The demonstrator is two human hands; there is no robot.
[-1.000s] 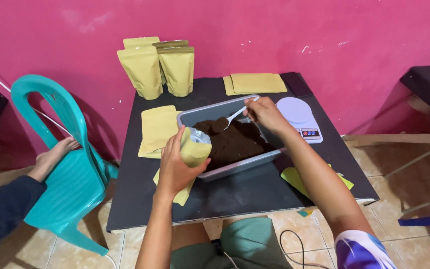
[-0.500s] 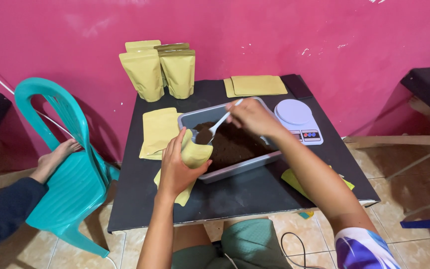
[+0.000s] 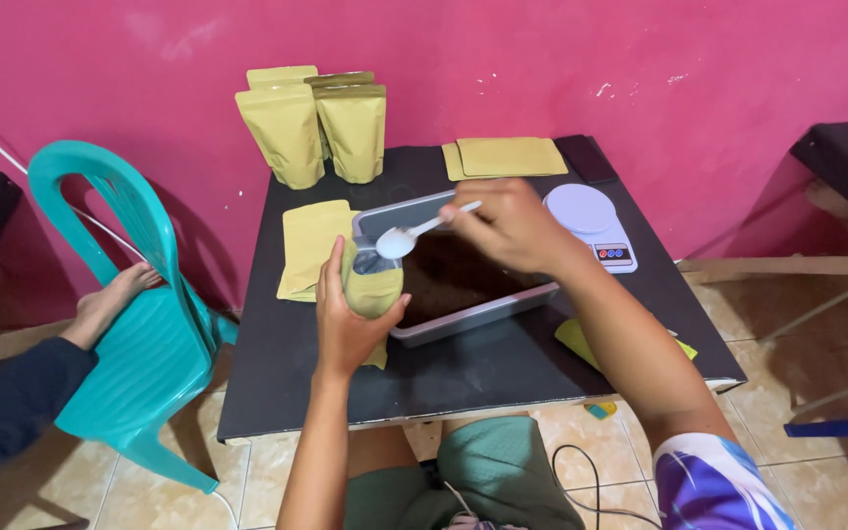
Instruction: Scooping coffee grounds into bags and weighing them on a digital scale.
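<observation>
Holding an open yellow pouch (image 3: 373,285) in the left hand (image 3: 345,329), the right hand (image 3: 512,228) has brought the white spoon (image 3: 414,234) from the grey tray (image 3: 503,312) to its mouth, near the table's middle.

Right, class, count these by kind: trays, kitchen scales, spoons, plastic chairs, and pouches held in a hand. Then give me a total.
Grey tray: 1
White kitchen scale: 1
White spoon, held in the right hand: 1
Teal plastic chair: 1
Open yellow-green pouch, held in the left hand: 1
Total: 5
</observation>
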